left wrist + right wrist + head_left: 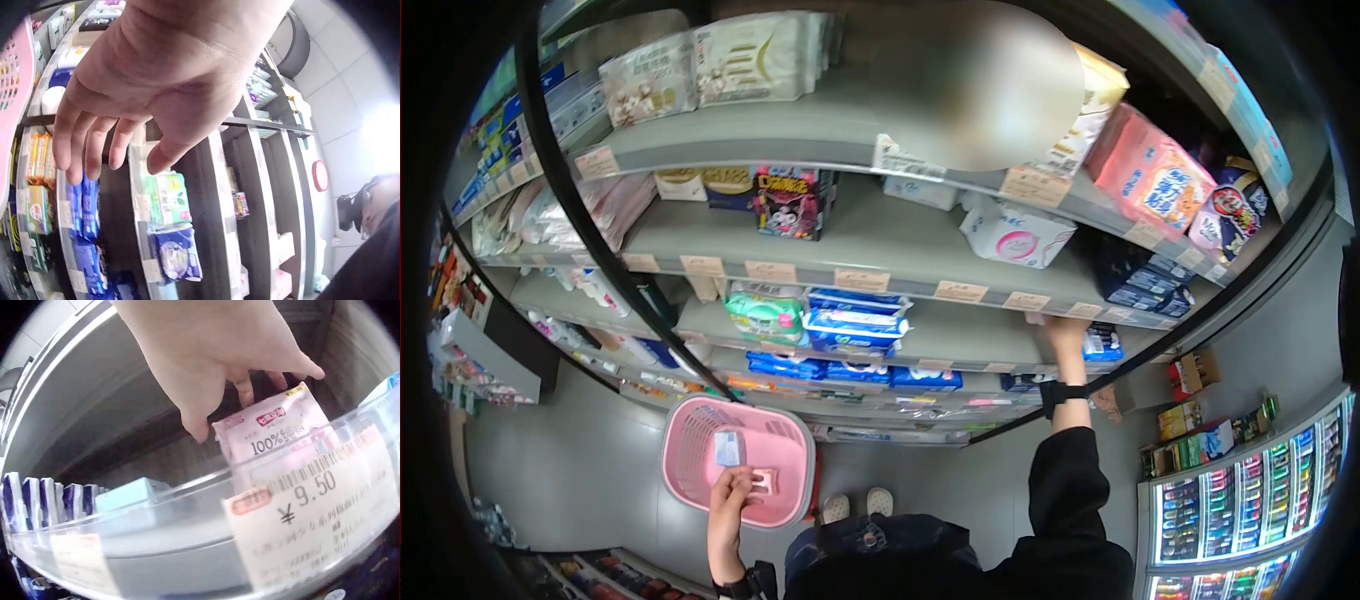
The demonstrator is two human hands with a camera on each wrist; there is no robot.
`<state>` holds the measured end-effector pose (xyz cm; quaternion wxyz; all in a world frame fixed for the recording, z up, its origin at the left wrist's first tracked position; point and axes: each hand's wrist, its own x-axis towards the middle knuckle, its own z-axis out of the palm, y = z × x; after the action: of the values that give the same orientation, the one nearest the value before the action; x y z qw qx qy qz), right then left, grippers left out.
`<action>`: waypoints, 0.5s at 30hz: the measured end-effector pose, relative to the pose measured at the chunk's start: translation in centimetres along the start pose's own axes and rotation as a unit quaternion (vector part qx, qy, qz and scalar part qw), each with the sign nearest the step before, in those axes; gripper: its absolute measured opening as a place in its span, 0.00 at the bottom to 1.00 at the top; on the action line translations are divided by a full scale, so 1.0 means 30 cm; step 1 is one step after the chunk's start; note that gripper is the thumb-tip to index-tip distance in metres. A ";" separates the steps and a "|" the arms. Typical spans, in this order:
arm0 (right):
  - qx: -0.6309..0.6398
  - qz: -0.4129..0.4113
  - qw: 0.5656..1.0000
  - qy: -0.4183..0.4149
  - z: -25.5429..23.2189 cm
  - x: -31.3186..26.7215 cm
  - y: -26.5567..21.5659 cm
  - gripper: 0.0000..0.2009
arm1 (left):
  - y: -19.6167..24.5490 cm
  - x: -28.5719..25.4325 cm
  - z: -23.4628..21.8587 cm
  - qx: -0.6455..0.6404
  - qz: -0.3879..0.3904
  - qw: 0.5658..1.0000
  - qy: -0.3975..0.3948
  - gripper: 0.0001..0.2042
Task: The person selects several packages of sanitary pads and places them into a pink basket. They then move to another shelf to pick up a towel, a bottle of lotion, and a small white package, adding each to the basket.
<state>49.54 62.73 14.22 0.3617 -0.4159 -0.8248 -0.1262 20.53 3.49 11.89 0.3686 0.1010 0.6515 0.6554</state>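
Note:
My right hand (1065,337) reaches into a lower shelf at the right. In the right wrist view, its spread fingers (245,392) reach behind the top edge of a pink pack (275,428), and the thumb lies beside the pack's left corner. The pack stands behind the clear shelf lip, which covers its lower part. Over the pink basket (672,450) hangs my left hand (732,495), fingers loosely bent and holding nothing. Inside the basket are a light blue and white pack (728,449) and a small pink pack (766,482), close to the left fingertips.
A price tag (306,503) is fixed to the shelf lip. Left of the pink pack sits a light blue box (128,501). Blue packs (855,325) and a green pack (765,316) share the lower shelf. A black post (585,210) crosses the shelves at left.

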 end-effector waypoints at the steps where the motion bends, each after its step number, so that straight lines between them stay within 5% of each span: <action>1: 0.014 -0.002 0.999 0.030 -0.027 -0.004 -0.023 0.20 | -0.006 0.017 -0.027 0.003 -0.003 1.000 0.008 0.11; 5: 0.181 0.065 0.974 0.117 -0.242 -0.064 -0.279 0.15 | -0.110 0.131 -0.164 0.021 -0.006 0.995 0.102 0.10; 9: 0.353 0.162 0.918 -0.080 -0.372 -0.268 -0.401 0.03 | -0.378 0.327 -0.346 0.129 -0.052 0.979 0.151 0.13; 13: 0.368 0.167 0.886 -0.227 -0.478 -0.438 -0.561 0.05 | -0.492 0.494 -0.355 0.262 -0.181 0.941 0.115 0.15; 15: 0.387 0.218 0.848 -0.290 -0.491 -0.534 -0.605 0.06 | -0.629 0.595 -0.380 0.316 -0.186 0.928 0.074 0.18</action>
<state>48.97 34.42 15.08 0.2554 -0.4291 -0.7625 0.4114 7.55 3.29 -13.34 0.3836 0.0403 0.8572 0.3413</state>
